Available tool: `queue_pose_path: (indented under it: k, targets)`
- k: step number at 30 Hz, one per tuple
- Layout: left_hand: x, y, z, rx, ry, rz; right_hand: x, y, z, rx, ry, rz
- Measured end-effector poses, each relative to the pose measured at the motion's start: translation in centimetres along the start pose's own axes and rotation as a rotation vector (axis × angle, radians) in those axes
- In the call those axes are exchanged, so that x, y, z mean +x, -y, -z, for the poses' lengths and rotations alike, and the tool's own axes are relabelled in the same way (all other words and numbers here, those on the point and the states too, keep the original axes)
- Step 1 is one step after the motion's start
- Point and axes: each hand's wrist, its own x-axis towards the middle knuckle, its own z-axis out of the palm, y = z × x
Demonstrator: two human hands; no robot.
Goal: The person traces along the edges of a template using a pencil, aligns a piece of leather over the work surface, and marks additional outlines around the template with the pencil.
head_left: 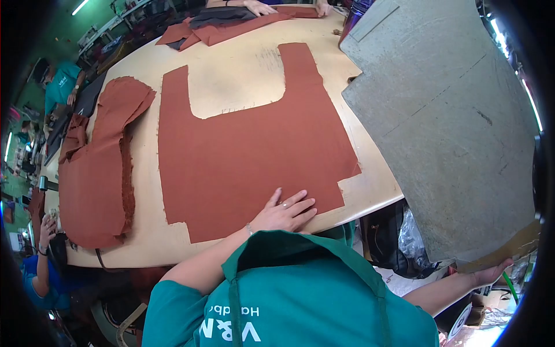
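Observation:
My left hand [284, 216] lies flat with fingers spread on a rust-brown fabric piece [248, 156], near its front edge. The fabric is spread on the table, with a wide U-shaped cutout at its far side and notched near corners. To the right, a large grey pattern board [451, 127] is raised on edge beside the table, marked with a dashed line. My right hand [493, 273] grips its lower edge, where a brown strip shows; most of those fingers are hidden behind it.
A stack of cut rust-brown fabric [95, 173] lies at the table's left. Another person's hands [260, 8] rest on dark and rust cloth [231, 23] at the far edge. A black bag [381, 237] stands below the table's right edge. Other people work at left.

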Motion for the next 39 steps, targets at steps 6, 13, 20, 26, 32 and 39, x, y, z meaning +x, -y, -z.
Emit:
queue_pose_path:
  k: [6, 13, 20, 26, 32, 39]
  targets:
    - [-5.5, 2.1, 3.7, 0.193, 0.049, 0.687, 0.5, -0.3, 0.1, -0.017, 0.018, -0.021]
    - [-9.7, 5.7, 5.0, 0.247, -0.092, 0.958, -0.9, -0.2, -1.9, -0.031, 0.008, -0.024]
    - [-1.6, 5.2, 4.8, 0.266, -0.031, 0.553, -0.8, 0.8, -1.4, -0.064, 0.010, 0.012]
    - [10.8, 9.3, 5.0, 0.254, -0.086, 0.389, 0.3, 1.7, 0.5, 0.001, -0.037, -0.033]
    - [20.0, 13.0, 6.2, 0.294, -0.004, 0.479, -2.3, 3.2, -2.4, -0.014, -0.199, -0.010]
    - [22.8, 14.3, 6.3, 0.322, -0.009, 0.578, 0.4, 0.7, -1.5, -0.041, -0.120, -0.006]
